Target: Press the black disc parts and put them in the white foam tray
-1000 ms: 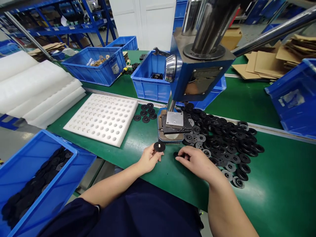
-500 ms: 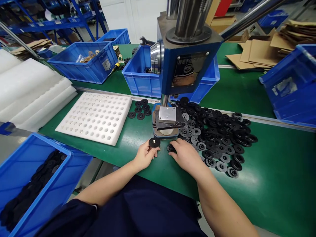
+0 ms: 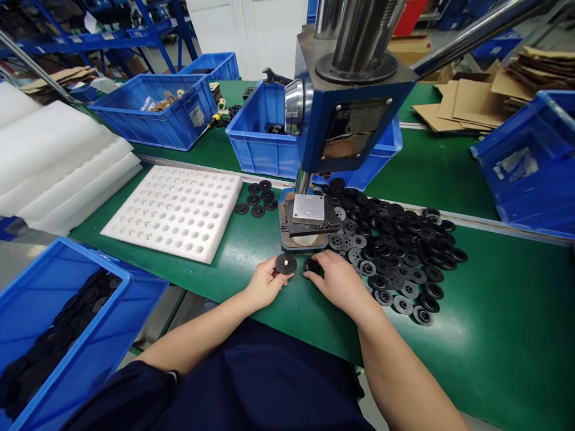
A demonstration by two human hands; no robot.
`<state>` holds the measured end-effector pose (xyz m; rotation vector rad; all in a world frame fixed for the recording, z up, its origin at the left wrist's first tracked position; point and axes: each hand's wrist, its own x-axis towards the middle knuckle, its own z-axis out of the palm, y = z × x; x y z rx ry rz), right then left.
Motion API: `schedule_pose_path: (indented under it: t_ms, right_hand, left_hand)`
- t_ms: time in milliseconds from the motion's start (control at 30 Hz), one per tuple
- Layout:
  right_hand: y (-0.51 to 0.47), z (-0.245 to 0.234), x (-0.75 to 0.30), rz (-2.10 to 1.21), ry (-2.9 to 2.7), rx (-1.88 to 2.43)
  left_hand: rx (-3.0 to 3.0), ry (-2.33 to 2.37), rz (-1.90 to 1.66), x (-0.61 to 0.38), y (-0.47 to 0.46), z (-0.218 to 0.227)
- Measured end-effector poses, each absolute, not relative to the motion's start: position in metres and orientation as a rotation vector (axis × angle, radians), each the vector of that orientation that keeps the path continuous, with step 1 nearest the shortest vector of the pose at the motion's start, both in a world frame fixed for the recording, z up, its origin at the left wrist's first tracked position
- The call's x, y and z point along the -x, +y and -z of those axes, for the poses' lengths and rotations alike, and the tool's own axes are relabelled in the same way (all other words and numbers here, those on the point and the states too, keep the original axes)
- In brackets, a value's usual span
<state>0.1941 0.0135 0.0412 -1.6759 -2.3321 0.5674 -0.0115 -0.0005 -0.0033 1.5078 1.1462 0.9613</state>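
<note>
We see a black disc (image 3: 286,263) with a pale pin at its middle, pinched at its edge by the thumb and fingertips of the left hand (image 3: 265,284). It is held just above the green table (image 3: 494,335), directly in front of the press (image 3: 350,120) and a little left of its base.

Just beside it, also in front of the press, the right hand (image 3: 338,281) curls its fingers over a second disc (image 3: 309,265), thumb and forefinger closed on its rim; whether that disc is lifted or lies on the table we cannot tell.

A second ago the right hand sat further from the left, its fingertips low on the table at the edge of the heap. Since then it has drawn in, and the two discs are now nearly side by side. The left hand's grip and place before the press have hardly changed.

Right of the press spreads a heap of discs (image 3: 404,251). Left of the press lies a white foam tray (image 3: 173,212) full of round holes, with a few loose discs (image 3: 257,200) between them. Further left and nearer us, a blue bin (image 3: 27,281) holds more black parts.
</note>
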Motion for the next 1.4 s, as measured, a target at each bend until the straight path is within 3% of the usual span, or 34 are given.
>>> schedule_pose_path:
  t_ms: [367, 1400]
  right_hand:
    - [-0.004, -0.042, -0.176, -0.614, -2.074, 1.107]
    - [-0.007, -0.033, -0.168, -0.579, -2.208, 1.161]
  left_hand:
    - [-1.879, 1.117, -1.018, 0.009, -0.001, 0.0]
    - [-1.873, 1.109, -1.01, 0.012, -0.002, 0.003]
